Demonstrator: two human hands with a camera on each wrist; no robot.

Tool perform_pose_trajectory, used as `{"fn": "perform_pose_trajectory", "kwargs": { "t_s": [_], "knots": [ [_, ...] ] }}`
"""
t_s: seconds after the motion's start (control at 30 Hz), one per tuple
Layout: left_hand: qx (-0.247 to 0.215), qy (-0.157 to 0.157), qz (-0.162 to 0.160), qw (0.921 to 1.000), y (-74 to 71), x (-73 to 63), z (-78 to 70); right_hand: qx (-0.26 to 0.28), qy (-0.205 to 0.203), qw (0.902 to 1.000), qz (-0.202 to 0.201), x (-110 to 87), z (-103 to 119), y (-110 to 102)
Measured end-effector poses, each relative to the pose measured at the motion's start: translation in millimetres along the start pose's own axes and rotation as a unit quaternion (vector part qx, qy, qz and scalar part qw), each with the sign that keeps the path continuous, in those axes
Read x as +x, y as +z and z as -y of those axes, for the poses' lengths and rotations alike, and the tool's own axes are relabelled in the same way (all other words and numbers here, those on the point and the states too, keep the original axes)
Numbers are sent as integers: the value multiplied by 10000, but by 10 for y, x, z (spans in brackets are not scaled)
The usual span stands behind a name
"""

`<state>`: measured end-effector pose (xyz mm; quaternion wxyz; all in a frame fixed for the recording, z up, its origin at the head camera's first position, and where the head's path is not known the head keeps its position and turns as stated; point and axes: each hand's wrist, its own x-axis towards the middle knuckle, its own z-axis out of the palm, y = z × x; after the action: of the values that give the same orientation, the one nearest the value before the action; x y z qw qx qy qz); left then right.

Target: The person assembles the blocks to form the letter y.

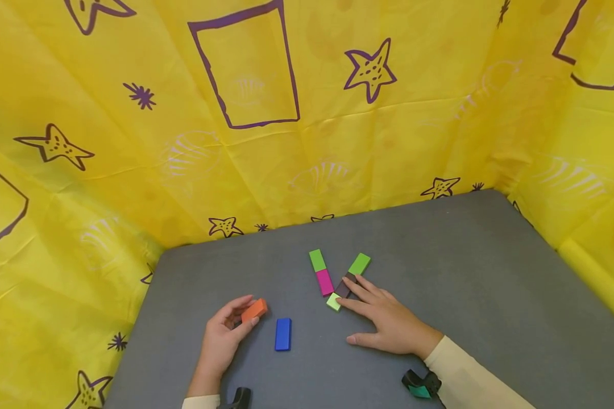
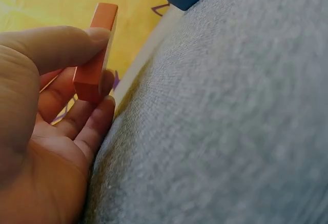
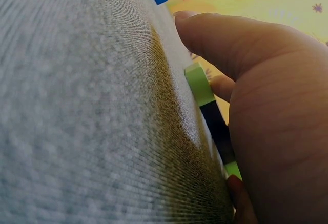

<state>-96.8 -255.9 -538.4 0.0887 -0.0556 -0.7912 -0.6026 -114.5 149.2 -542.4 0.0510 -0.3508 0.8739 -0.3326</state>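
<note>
My left hand [image 1: 222, 338] pinches an orange block [image 1: 254, 310] between thumb and fingers at the left of the table; the left wrist view shows the same orange block [image 2: 95, 55] tilted in the grip. A blue block [image 1: 283, 334] lies just right of that hand. My right hand [image 1: 389, 321] is spread, its fingertips touching the dark block [image 1: 344, 286] and the pale green block [image 1: 333, 301]. A green block [image 1: 360, 263] continues the dark one's line. Beside it, a magenta block [image 1: 324, 282] and another green block [image 1: 317, 260] form a second slanting line, the two lines making a V.
The grey table [image 1: 465, 272] extends to the right of the blocks. Yellow cloth [image 1: 307, 153] with purple starfish drawings hangs behind and at both sides. Dark wrist straps with devices [image 1: 420, 384] sit at both wrists.
</note>
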Motion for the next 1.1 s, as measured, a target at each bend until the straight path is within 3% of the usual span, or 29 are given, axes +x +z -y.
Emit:
{"fn": "perform_pose_trajectory", "kwargs": {
  "t_s": [0.33,0.83,1.1],
  "knots": [
    [-285,-27,-248,9993,89,15,-76,-5,13,10000,-27,4,9,7],
    [-520,276,-335,9977,340,23,-202,-16,48,10000,30,8,-4,9],
    [-629,546,-207,9963,468,5,-303,-104,35,9999,19,2,-11,14]
  ]
}}
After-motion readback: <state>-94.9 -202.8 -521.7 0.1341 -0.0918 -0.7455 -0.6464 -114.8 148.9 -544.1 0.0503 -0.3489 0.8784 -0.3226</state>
